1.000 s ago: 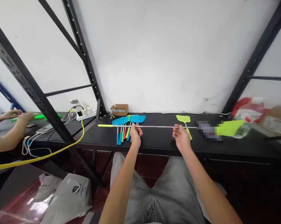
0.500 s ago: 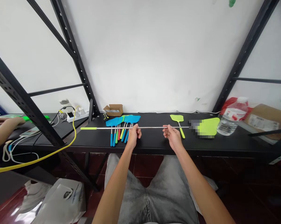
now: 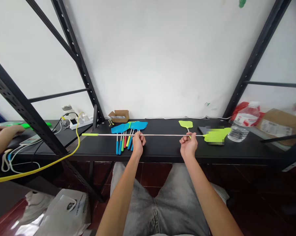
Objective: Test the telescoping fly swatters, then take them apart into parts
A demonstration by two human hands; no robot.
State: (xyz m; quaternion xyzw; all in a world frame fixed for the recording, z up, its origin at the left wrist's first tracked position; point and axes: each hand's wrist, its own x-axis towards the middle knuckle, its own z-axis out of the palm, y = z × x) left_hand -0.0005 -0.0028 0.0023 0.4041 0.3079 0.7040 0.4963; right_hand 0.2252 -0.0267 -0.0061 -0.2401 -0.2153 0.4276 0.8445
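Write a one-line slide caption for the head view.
Left grip and right grip hold a yellow-green swatter by its long metal shaft over a black table where blue swatters lie.

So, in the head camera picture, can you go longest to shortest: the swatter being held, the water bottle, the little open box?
1. Held swatter, easily longest
2. Water bottle
3. Little open box

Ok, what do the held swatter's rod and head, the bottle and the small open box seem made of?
Rod: probably polished metal, given its thin silvery shine. Head: likely plastic, from its even, bright yellow-green; pixelation hides some finish. Bottle: clear, glossy plastic, most likely, being see-through with highlights. Open box: seemingly matte cardboard, brown with folded flaps.
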